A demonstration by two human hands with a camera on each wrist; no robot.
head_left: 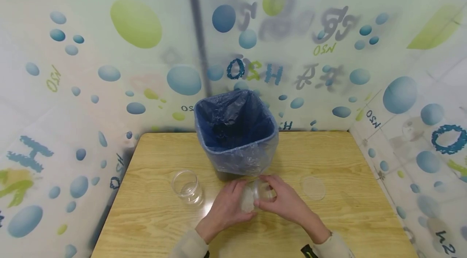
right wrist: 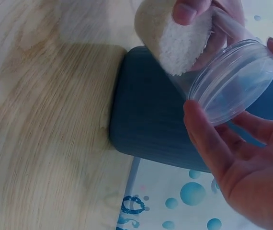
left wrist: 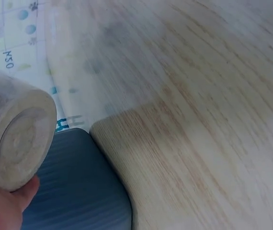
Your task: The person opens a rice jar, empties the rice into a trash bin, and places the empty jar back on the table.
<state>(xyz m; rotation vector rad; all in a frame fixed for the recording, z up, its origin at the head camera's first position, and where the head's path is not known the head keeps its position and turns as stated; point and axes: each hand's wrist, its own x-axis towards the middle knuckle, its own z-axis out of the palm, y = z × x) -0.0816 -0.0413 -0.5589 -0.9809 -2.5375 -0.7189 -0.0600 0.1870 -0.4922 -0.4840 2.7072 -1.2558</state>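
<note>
My left hand (head_left: 227,206) grips a clear jar (right wrist: 148,31) partly filled with white, flaky grains (right wrist: 182,45). The jar lies tipped on its side, and its pale round base (left wrist: 22,143) faces the camera in the left wrist view. A second clear container (right wrist: 237,81), with a ridged rim and no grains visible in it, is held by my right hand (head_left: 283,200) between thumb and fingers. The two mouths meet or nearly meet, just in front of the bin.
A bin (head_left: 238,160) with a blue plastic liner stands at the back middle of the wooden table (head_left: 339,160). On the left is a clear cup (head_left: 187,187). A flat, clear round lid (head_left: 313,188) lies to the right. Patterned walls surround the table's back and sides.
</note>
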